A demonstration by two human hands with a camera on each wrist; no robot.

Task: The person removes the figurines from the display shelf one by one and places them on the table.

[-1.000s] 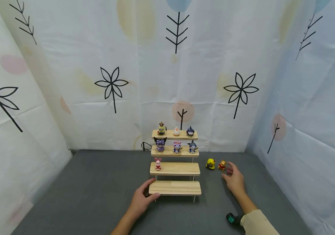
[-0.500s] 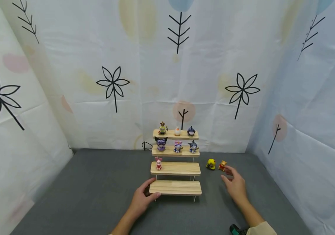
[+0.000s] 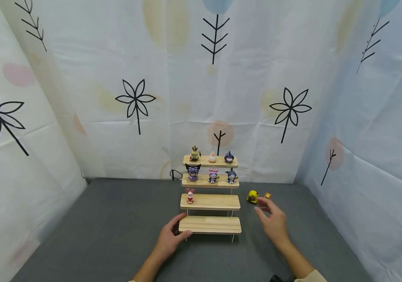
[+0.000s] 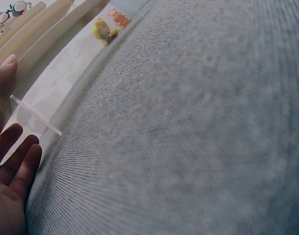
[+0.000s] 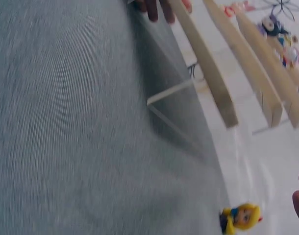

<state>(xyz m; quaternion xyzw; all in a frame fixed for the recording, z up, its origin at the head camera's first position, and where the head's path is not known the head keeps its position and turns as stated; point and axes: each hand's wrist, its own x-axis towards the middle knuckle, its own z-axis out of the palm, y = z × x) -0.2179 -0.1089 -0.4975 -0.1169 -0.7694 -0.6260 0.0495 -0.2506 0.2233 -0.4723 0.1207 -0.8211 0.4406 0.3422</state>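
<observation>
A four-tier wooden display stand (image 3: 210,224) rises in the middle of the grey table. My left hand (image 3: 168,239) grips the left end of its lowest shelf, thumb at the front edge and fingers behind. My right hand (image 3: 273,222) is just in front of a yellow-hooded figurine (image 3: 252,194), fingers loosely bent with nothing between them. Behind its fingertips a small bear figurine (image 3: 268,195) in red shows only its upper part. A pink piglet figurine (image 3: 190,196) stands at the left end of the second shelf from the bottom.
Several small figurines line the upper two shelves, among them a black-eared purple one (image 3: 192,173) and a white one (image 3: 212,157). A black cable loop (image 3: 176,175) lies behind the stand. Patterned white cloth walls (image 3: 250,58) enclose the table. A dark object (image 3: 276,278) lies beside my right forearm.
My right hand has moved left, from beside the bear figurine to in front of the yellow-hooded one. My left hand stays on the lowest shelf. The figurines have not moved.
</observation>
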